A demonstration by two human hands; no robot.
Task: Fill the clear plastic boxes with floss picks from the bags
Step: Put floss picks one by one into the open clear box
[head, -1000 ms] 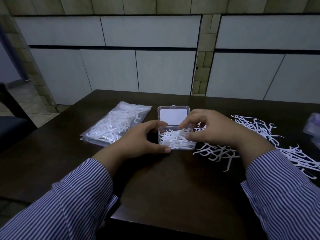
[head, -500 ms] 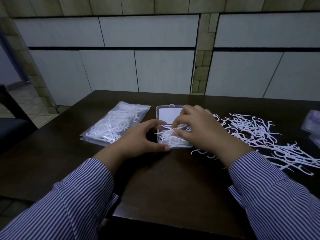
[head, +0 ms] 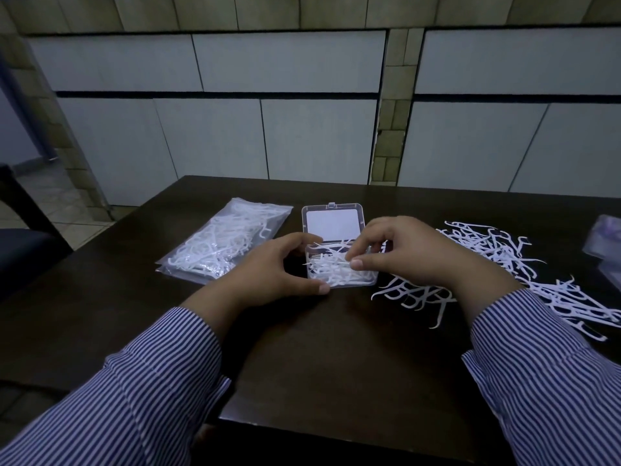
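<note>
Since half a second ago the right hand (head: 408, 255) has drawn back a little toward the right side of the box, so more of the open lid (head: 332, 222) shows; the left hand (head: 272, 270) has stayed where it was.

A wall (head: 302, 105) of pale panels between bands of tan tile fills the far side of the room, with a strip of tiled floor (head: 64, 203) at the left. A dark desk (head: 302, 348) runs from the wall to the near edge. Two striped sleeves (head: 127, 395) come in from the bottom corners.

On the right part of the desk lies a loose spread of white floss picks (head: 524, 270), reaching from just beside the box out toward the right edge. To the left of the box lies a clear bag (head: 223, 242) full of picks, flat on the desk. A second clear bag (head: 605, 243), blurred, sits at the far right edge.

The clear plastic box (head: 339, 274) stands at the middle of the desk, its lid laid back away from the person, and it holds a tangle of picks.

The left hand grips the box from the left, thumb along the near corner and fingers curled at the far corner. The right hand is over the box's right side, fingers curled narrow, thumb and fingertips pinching picks (head: 331, 264) in the box.
</note>
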